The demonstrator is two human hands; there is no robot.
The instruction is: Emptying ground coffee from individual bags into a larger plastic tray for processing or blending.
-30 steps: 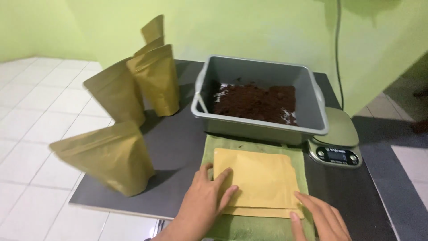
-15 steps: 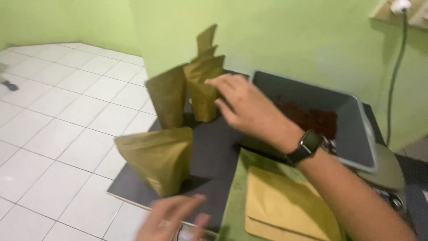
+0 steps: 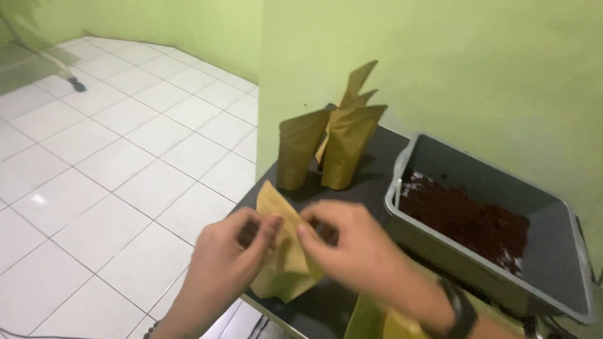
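Note:
A kraft-brown stand-up pouch [image 3: 286,260] stands near the front left corner of the dark table [image 3: 370,157]. My left hand [image 3: 229,263] pinches its top edge from the left, and my right hand [image 3: 355,248], with a dark watch on the wrist, pinches the same top from the right. Both hands are blurred. Behind it, more brown pouches [image 3: 333,147] stand upright at the table's back left.
A grey rectangular tub [image 3: 483,263] holding dark brown powder [image 3: 468,220] sits to the right. A green cloth [image 3: 364,317] with a flat pouch on it shows at the bottom edge. White floor tiles lie to the left, a green wall behind.
The view has swung left. My right hand came back from the rear pouches and my left hand rose; both now grip the top of the near pouch.

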